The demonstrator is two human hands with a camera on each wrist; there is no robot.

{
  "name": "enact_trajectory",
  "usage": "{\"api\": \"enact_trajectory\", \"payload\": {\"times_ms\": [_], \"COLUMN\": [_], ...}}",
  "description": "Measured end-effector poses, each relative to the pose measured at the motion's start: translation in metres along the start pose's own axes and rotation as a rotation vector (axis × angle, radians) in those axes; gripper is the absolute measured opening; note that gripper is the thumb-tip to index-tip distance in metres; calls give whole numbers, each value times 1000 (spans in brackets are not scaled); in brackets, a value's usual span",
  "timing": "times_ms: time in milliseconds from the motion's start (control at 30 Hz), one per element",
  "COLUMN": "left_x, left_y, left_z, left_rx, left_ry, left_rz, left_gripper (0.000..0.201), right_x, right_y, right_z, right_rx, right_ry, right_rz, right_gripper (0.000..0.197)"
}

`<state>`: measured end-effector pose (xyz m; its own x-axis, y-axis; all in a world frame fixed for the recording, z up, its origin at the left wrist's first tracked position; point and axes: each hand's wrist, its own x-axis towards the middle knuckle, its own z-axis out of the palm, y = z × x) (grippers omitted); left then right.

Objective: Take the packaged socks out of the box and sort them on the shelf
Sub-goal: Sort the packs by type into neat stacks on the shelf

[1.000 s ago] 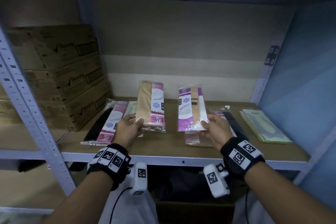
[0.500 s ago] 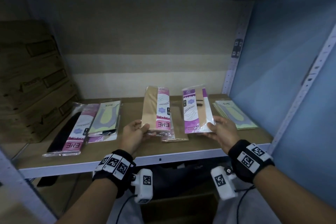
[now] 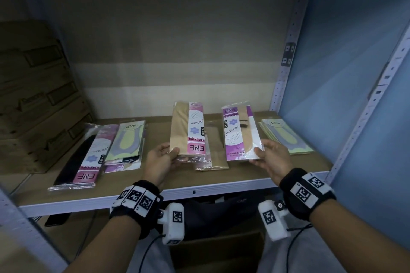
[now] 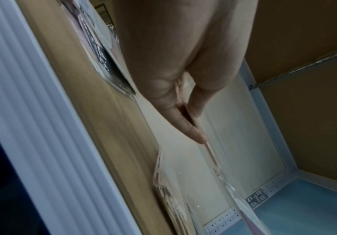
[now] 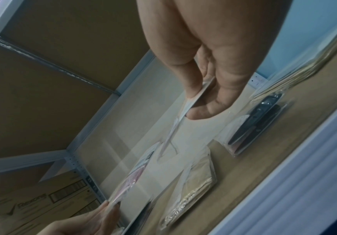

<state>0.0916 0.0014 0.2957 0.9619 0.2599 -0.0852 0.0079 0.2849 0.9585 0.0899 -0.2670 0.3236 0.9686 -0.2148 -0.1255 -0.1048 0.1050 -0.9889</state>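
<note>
A beige stocking packet with a pink label (image 3: pixel 188 128) is pinched by the left hand (image 3: pixel 160 162), a purple-labelled one (image 3: pixel 240 133) by the right hand (image 3: pixel 274 159), above the brown shelf board (image 3: pixel 255 173); either glossy packet could be dropped from so slight an edge grip.

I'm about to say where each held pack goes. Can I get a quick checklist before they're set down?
1. Left hand grips the beige pack by its lower end: ok.
2. Right hand pinches the purple-labelled pack: ok.
3. Both packs are lifted off the shelf: ok.
4. A beige pile lies between the hands as a matching spot: ok.
5. Both labels face the same way up: not ok.
6. Whether both packs hold the same sock type: cannot tell.
</note>
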Motion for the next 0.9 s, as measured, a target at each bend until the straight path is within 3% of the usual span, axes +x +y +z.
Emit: {"api": "enact_trajectory", "payload": {"times_ms": [367,633,900], "left_x": [5,7,2], "left_y": [2,11,23], "left_z": [-13,-32,-63], "left_rx": [-5,-10,-22], "left_ry": [30,64,115], "left_rz": [4,18,28], "left_gripper": [10,27,24], "right_x": [3,-2,-4], "right_y": [5,16,21], "right_z": [10,37,72], "right_rx": [-4,3,-4], "right_ry": [-23,-86,-145], "right_rz": [21,51,55], "right_gripper": [28,28,27]}}
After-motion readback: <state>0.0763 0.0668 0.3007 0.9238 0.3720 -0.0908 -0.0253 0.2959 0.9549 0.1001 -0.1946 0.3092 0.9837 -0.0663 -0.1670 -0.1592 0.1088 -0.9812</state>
